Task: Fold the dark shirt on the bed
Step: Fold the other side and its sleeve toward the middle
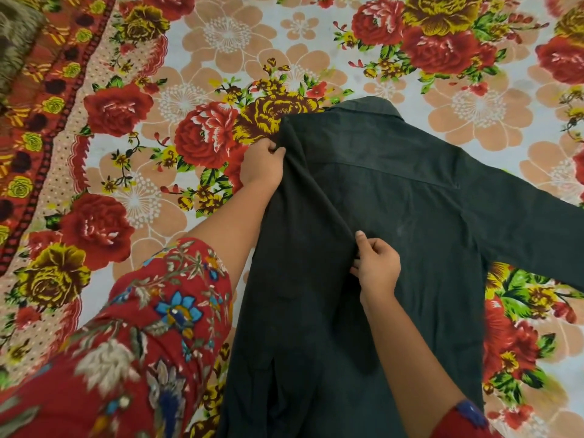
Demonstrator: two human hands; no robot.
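Far, left: flat floral bedsheet (221, 42) can be crossed freely.
Right: barred by the spread sleeve (521, 222) of the dark shirt (379, 200).

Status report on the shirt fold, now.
Left hand grips shoulder edge. Right hand pinches crease mid-back. Dark shirt back up, one sleeve spread. Floral bedsheet beneath.

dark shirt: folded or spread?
Dark shirt partly folded: left hand and right hand pinch one side's edge, lifted over the back; the other sleeve lies spread on the bedsheet.
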